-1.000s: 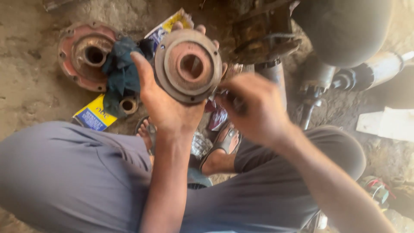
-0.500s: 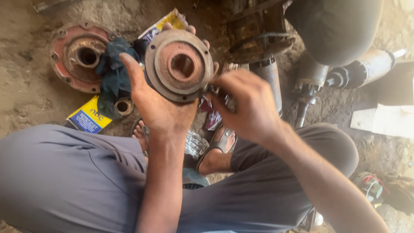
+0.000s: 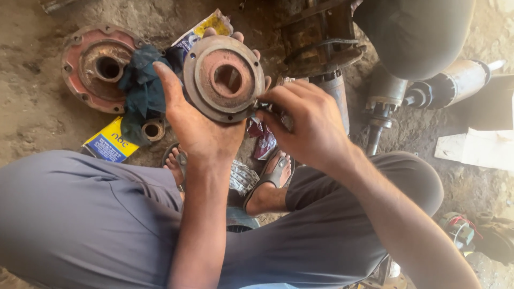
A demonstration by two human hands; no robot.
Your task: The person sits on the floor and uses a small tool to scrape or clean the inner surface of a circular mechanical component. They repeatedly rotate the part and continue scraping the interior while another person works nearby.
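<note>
My left hand (image 3: 201, 126) cradles the rusty round flange (image 3: 224, 78), likely heavy and rigid; rim grip suits. My right hand (image 3: 308, 126) pinches its near-right edge.

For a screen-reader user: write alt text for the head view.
A seated person's left hand holds up a round rusty metal flange while the right hand pinches its lower edge. A reddish flange and dark rag lie on the dirt floor.
</note>
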